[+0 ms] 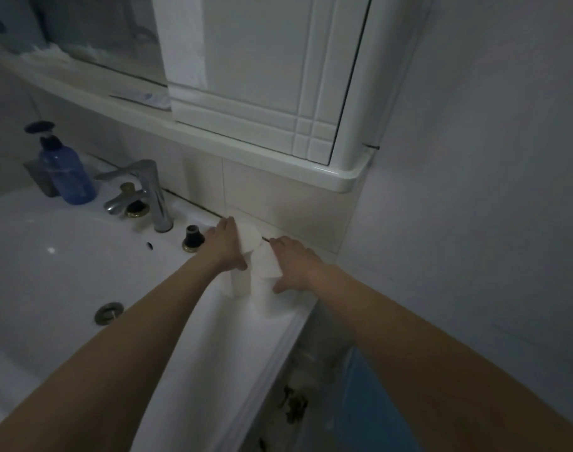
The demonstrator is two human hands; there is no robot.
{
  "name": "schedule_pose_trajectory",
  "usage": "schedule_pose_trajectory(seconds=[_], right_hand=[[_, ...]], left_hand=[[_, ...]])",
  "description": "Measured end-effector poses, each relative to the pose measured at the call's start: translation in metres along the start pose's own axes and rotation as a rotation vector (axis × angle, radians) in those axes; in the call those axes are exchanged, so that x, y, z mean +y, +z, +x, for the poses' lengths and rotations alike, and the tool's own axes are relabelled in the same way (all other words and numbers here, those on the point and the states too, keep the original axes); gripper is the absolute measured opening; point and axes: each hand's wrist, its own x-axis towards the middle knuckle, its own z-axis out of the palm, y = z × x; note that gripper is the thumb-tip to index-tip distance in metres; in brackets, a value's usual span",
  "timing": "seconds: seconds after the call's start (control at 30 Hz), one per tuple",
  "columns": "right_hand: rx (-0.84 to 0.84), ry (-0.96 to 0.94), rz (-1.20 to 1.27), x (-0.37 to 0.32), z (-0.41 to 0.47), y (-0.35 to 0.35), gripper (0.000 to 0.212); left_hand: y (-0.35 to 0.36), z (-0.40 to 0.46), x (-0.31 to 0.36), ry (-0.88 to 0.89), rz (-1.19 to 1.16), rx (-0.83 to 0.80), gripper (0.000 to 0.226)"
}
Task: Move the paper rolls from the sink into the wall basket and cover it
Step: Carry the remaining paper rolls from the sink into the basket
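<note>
Home bathroom: sink [66, 256], faucet [141, 190], cabinet [262, 76]

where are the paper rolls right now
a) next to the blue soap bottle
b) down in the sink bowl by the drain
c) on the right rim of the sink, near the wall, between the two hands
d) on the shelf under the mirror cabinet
c: the paper rolls stand clustered on the sink rim's right corner by the tiled wall, with the left hand and right hand pressed on either side.
</note>
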Motion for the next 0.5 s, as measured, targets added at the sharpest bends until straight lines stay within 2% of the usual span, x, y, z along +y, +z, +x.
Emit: schedule_pose_trajectory(seconds=[0.1,0.33,0.5], right_hand=[[0.066,0.003,0.017,-0.001,-0.007,0.001,0.093],[0.136,-0.015,-0.089,-0.003,-0.04,0.005,0.09],[0.13,0.02,-0.045,0.002,-0.068,-0.003,0.089]], left_hand=[[0.007,0.003,0.003,-0.017,0.016,0.037,0.096],[0.018,-0.024,0.011,-0.064,-0.044,0.147,0.083],[0.011,-0.052,0.021,-0.069,-0.051,0.14,0.085]])
